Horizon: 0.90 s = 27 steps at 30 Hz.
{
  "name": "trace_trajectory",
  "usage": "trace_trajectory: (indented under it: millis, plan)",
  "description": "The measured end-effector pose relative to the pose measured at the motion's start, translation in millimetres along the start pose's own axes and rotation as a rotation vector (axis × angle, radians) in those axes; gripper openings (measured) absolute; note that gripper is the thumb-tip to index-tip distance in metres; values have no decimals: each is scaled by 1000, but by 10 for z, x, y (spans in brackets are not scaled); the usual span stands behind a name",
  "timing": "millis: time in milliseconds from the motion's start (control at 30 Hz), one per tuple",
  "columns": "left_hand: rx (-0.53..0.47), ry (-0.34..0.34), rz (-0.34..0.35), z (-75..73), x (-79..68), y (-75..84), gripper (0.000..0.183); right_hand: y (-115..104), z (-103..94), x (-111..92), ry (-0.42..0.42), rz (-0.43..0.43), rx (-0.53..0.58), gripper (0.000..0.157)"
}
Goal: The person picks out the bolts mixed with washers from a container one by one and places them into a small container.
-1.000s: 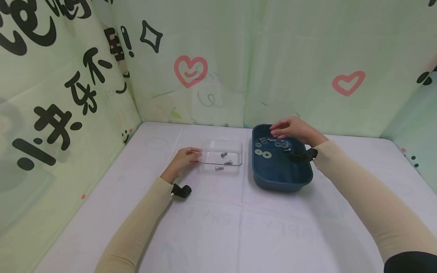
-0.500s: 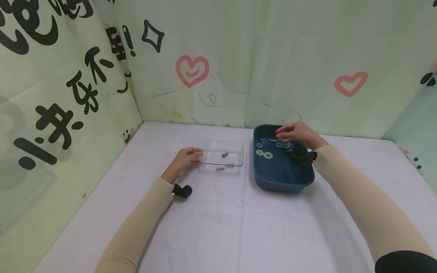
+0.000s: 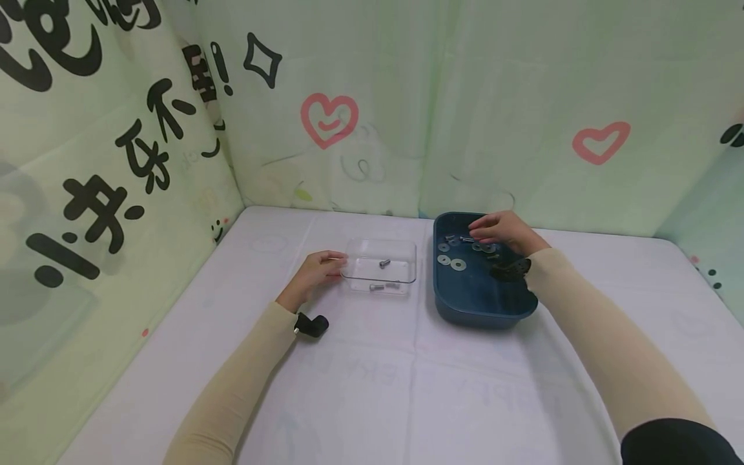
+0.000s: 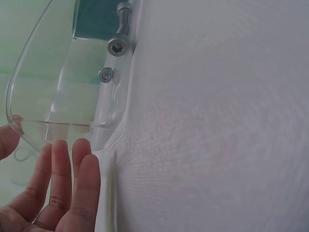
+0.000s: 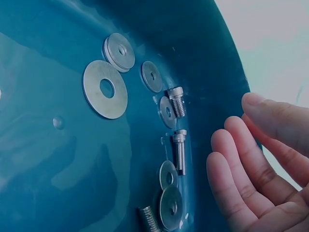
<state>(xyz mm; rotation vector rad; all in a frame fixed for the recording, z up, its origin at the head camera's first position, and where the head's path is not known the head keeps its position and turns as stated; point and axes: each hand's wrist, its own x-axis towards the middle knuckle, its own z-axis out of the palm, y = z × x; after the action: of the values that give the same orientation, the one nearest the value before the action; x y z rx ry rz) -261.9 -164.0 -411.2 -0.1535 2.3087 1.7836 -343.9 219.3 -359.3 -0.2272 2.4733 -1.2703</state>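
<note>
My left hand (image 3: 316,274) is at the left end of a clear plastic box (image 3: 380,248). In the left wrist view its fingers (image 4: 87,183) are fairly straight against the end wall, the thumb by the rim. Several socket-head screws (image 4: 117,46) lie in the box. Over the far part of a dark blue tub (image 3: 482,303) hovers my right hand (image 3: 507,231). Its fingers (image 5: 227,183) are loosely bent, with nothing visible between them; the thumb partly hides the index finger. Below lie several flat washers (image 5: 105,89) and several screws (image 5: 179,152).
Box and tub stand side by side on a white-covered table (image 3: 349,387), with a narrow gap between them. A pale green printed curtain (image 3: 494,97) rises behind and on both sides. A black wrist camera (image 3: 312,326) sits on the left wrist.
My right hand has come slightly down and nearer over the tub. The left hand stays at the box. The whole head view has shifted a little.
</note>
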Motion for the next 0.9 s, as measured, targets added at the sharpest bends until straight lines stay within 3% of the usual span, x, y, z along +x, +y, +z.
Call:
trace_trajectory:
  millis: [567,900]
  plan:
    - [7,9,-9,1,-14,14,38,67,68,125,52,45,-2,42]
    - [-44,2,-27,1,0,1,36,79,102,138,69,44,-18,41]
